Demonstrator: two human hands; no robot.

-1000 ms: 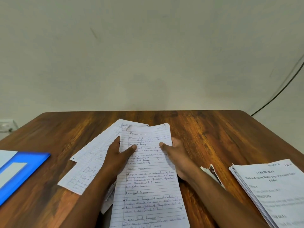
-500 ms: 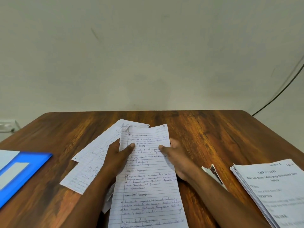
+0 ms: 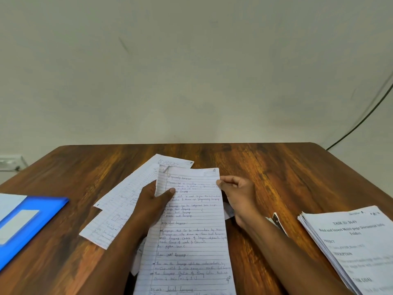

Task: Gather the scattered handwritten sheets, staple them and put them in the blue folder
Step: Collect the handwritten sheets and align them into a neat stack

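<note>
Handwritten sheets [image 3: 127,201] lie fanned across the middle of the wooden table [image 3: 276,171], and the top ruled page [image 3: 191,231] is held at both side edges: the left hand [image 3: 152,206] pinches its left margin under the thumb, and the right hand [image 3: 240,194] nips its right edge with the fingertips. Thin and limp, the paper will probably sag and slide, so gripping the squared stack near one corner seems safest. The blue folder [image 3: 27,222] waits at far left, printed papers [image 3: 353,245] at right.

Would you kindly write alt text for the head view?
Both hands, left hand and right hand, pinch a white lined handwritten sheet above a brown wooden table, a flat blue folder lying at left.
</note>
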